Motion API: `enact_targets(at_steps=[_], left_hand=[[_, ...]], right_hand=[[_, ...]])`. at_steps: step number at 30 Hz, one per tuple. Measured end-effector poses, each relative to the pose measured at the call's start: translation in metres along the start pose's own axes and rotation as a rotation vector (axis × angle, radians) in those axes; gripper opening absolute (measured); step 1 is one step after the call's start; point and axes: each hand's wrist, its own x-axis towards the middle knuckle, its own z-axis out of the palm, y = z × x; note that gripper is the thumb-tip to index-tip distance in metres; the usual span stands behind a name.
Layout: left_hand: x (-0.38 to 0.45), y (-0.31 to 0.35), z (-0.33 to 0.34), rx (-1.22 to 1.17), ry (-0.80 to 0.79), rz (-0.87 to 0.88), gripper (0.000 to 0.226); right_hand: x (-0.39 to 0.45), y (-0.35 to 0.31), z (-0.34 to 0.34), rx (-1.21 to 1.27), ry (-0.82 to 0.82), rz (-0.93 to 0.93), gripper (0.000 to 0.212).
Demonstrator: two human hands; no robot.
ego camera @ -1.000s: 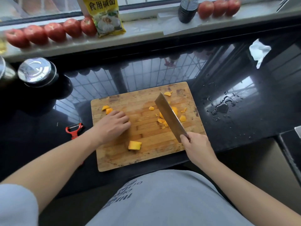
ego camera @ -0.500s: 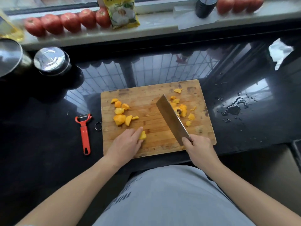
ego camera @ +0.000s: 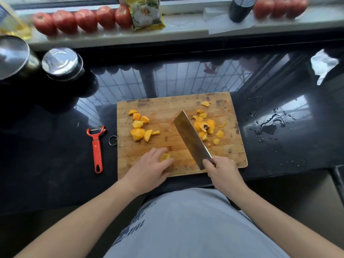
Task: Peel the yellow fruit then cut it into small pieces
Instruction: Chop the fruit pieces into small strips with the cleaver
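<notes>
A: Black glossy counter w/ window bars reflected in it; wooden cutting board sits mid-counter, near its front edge; that's my landmark.

B: Hands?

A: Left hand lies on the board's near-left part; thumb & fingers pinch a yellow fruit chunk against the wood. Right hand at the board's near edge, right of centre; fingers wrapped round the cleaver handle; blade runs up & left from that hand toward the board's middle; can't tell if the edge touches the wood.

B: Rest of the fruit?

A: Cut pieces in a loose cluster on the board's left half, apart from the left hand; peel scraps & core heaped on the right half, just beside the blade's right face; one small bit near the board's far edge.

B: Off the board?

A: Red peeler left of the board, handle pointing toward the person; small metal ring touching the board's left edge; water spill right of the board; crumpled white tissue far right beyond it; two steel-lidded pots far left beyond it. Sill behind the board: row of tomatoes, yellow packet, dark bottle, more tomatoes. Grey shirt fills the bottom.
</notes>
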Motion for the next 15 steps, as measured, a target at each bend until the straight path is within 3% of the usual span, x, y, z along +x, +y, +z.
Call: enact_targets(at_steps=[2, 5, 9, 15], left_hand=[[0.000, -0.005, 0.000, 0.071, -0.089, 0.053, 0.039], [0.009, -0.012, -0.004, 0.079, -0.051, 0.001, 0.033], [0.017, -0.007, -0.004, -0.253, 0.140, -0.267, 0.037], [0.025, 0.000, 0.008, -0.562, 0.128, -0.654, 0.028]], right_hand=[[0.000, 0.000, -0.001, -0.005, -0.005, -0.001, 0.034], [0.001, 0.002, -0.002, -0.017, -0.006, 0.007, 0.033], [0.001, 0.004, -0.003, -0.023, 0.004, 0.005, 0.034], [0.000, 0.003, -0.003, -0.017, 0.009, 0.015, 0.039]])
